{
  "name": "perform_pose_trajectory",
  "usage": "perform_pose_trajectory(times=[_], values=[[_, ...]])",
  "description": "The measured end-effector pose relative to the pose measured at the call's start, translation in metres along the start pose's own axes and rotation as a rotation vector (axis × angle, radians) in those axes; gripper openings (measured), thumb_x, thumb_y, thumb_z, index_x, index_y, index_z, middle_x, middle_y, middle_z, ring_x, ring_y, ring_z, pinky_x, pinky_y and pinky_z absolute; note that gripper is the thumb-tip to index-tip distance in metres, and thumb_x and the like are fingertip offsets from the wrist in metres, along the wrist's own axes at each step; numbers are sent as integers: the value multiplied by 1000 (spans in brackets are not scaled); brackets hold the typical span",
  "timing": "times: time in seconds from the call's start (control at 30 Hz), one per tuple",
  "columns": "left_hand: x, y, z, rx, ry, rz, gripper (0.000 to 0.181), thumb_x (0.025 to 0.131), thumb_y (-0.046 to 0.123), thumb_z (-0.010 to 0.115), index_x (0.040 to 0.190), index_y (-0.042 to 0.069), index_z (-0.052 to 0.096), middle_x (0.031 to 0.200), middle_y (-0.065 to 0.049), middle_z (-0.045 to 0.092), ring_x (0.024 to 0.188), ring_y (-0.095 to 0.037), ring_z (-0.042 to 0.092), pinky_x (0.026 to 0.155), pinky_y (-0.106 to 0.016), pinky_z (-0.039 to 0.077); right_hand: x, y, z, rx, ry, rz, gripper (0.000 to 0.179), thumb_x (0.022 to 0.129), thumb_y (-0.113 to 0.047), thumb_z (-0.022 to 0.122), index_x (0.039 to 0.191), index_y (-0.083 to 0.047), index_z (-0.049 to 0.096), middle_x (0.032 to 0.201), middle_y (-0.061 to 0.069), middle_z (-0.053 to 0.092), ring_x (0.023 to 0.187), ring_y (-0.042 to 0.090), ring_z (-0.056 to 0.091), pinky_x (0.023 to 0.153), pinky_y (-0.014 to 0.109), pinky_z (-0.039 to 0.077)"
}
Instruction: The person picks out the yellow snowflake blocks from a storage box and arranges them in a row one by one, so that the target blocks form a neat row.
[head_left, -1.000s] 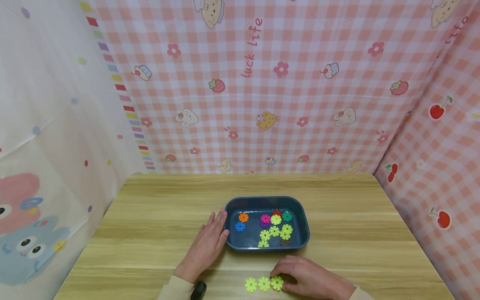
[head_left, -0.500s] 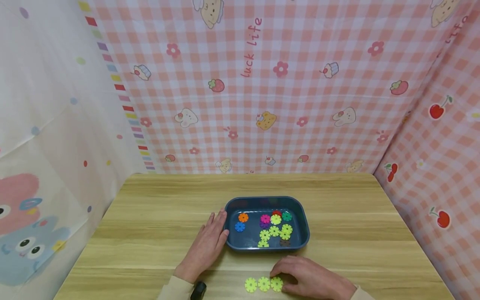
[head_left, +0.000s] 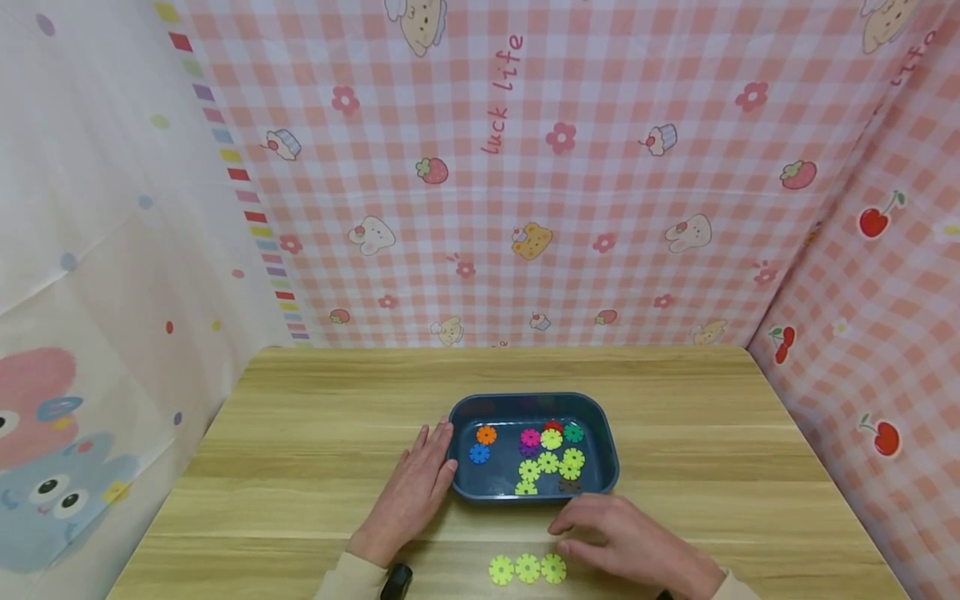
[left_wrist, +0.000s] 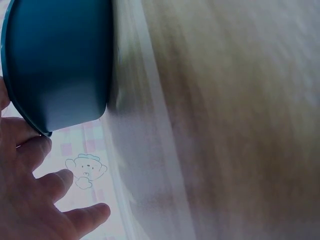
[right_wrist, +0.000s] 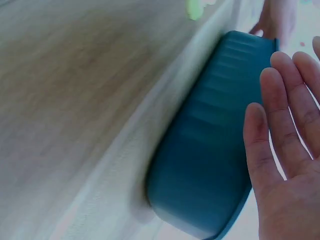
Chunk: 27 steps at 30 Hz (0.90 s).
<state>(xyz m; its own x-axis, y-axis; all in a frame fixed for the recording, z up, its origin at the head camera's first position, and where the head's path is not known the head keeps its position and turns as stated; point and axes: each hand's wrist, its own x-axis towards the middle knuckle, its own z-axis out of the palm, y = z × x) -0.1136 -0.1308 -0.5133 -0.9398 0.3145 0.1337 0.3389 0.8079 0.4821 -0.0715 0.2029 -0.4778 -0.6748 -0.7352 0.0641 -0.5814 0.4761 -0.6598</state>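
A dark blue rectangular tub [head_left: 487,483] stands on the table with several notched flower-shaped plastic discs inside. My left hand [head_left: 408,500] lies along the tub's left side, its fingers extended and touching the rim; the left wrist view shows fingertips at the tub's edge [left_wrist: 65,60]. In front of the tub, three yellow-green discs [head_left: 527,569] lie flat in a row. Just right of and above that row is my right hand [head_left: 622,537], apart from the discs and holding nothing. Its fingers look fairly straight beside the tub wall [right_wrist: 210,135] in the right wrist view.
In the tub, an orange disc [head_left: 486,435] and a blue disc [head_left: 479,453] lie at the left. Yellow-green, pink, purple, red, green and brown ones cluster at the right. The wood-grain table [head_left: 337,400] meets a pink checked cloth [head_left: 450,208] behind.
My right hand has let go of the rightmost yellow-green disc and moved up and slightly right toward the tub. The left hand and the row of discs stay in place.
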Motion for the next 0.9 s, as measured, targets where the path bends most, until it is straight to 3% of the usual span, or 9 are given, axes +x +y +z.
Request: perform_pose_trajectory(times=[0.13, 0.43, 0.67, 0.9], values=[[0, 0, 0, -1, 5, 7, 57, 113, 31, 42, 162, 5, 32, 169, -9, 27, 155, -39, 23, 116, -69, 30, 1, -1, -3, 21, 51, -6, 19, 105, -32, 63, 114, -21, 76, 108, -14, 71, 97, 5, 65, 88, 28, 58], [0, -1, 0, -4, 9, 17, 59, 114, 37, 36, 162, 5, 31, 169, -9, 28, 155, -38, 23, 116, -68, 30, 4, 0, -12, -41, 257, -15, 12, 103, -29, 67, 110, -28, 77, 107, -19, 70, 97, 3, 64, 85, 30, 59], [0, 0, 0, -2, 12, 18, 58, 113, 34, 40, 162, 5, 31, 169, -9, 28, 155, -39, 23, 115, -70, 30, 7, 12, -23, -54, 425, -116, 17, 97, -7, 73, 106, -21, 76, 102, -10, 74, 94, 6, 68, 80, 36, 61], [0, 1, -2, 6, 4, 13, 57, 113, 33, 40, 163, 5, 31, 169, -9, 28, 155, -39, 23, 115, -70, 30, 4, 23, -34, -101, 528, -61, 22, 93, -3, 76, 108, -19, 76, 104, -4, 75, 97, 8, 69, 85, 33, 61]])
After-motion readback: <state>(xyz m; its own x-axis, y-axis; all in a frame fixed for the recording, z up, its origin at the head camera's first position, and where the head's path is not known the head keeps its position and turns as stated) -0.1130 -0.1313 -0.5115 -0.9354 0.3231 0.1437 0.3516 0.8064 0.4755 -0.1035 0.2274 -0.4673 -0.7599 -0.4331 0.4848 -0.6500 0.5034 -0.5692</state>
